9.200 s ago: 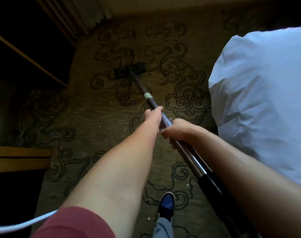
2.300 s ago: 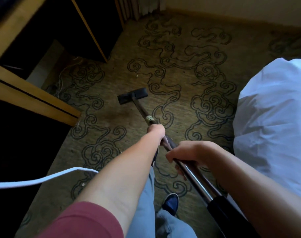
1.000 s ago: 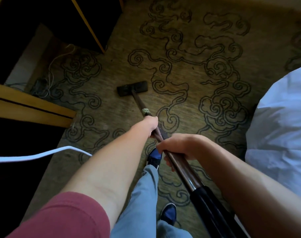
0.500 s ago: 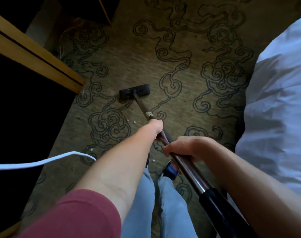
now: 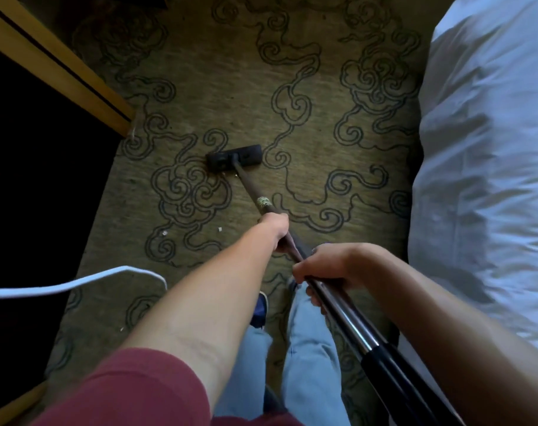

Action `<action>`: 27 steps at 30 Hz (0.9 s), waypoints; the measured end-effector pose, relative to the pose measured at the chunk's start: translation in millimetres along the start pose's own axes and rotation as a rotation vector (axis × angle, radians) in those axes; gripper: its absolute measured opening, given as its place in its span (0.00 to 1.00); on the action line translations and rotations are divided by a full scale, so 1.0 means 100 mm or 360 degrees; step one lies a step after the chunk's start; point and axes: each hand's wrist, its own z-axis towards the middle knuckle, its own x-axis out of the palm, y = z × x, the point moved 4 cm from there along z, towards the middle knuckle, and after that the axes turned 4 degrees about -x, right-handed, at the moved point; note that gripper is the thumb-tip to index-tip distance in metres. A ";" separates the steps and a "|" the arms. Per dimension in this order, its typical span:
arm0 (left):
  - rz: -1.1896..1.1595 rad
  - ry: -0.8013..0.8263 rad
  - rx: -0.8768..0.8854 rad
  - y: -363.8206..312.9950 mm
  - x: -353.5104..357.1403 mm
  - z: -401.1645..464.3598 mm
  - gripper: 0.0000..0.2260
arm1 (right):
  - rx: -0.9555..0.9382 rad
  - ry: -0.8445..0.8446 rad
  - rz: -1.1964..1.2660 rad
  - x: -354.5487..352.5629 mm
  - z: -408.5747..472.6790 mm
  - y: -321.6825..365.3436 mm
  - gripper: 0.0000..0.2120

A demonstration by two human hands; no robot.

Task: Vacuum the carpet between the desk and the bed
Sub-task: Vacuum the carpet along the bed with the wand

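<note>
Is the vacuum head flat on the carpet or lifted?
Flat, apparently: the vacuum head lies against the carpet with no visible gap; both hands grip the wand.

No readable text, brand, number or sign anywhere. The pale band [image 5: 263, 202] round the vacuum wand [image 5: 338, 305], just above the left hand [image 5: 275, 230], may be a label, but it's too small and blurred to read.

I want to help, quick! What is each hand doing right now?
Left hand: closed around the vacuum wand, further down it.
Right hand: closed around the same wand, nearer the black hose.
</note>
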 end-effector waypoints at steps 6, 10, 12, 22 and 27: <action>0.0040 0.0120 -0.0055 0.79 0.01 -0.45 0.11 | 0.0008 -0.0106 -0.0136 0.62 -0.19 -0.56 0.10; 0.0024 0.0132 -0.0066 1.41 0.20 -0.60 0.11 | 0.0033 -0.0172 -0.0308 0.92 -0.32 -1.09 0.10; 0.0036 0.0132 -0.0097 1.73 0.33 -0.66 0.13 | 0.0031 -0.0159 -0.0248 1.07 -0.34 -1.41 0.11; -0.0014 0.0119 -0.0117 3.41 1.41 -1.04 0.12 | -0.0064 -0.0163 -0.0331 1.53 -0.45 -3.40 0.11; -0.0034 0.0091 -0.0099 4.08 1.83 -1.25 0.11 | -0.0076 -0.0144 -0.0296 1.72 -0.48 -4.24 0.13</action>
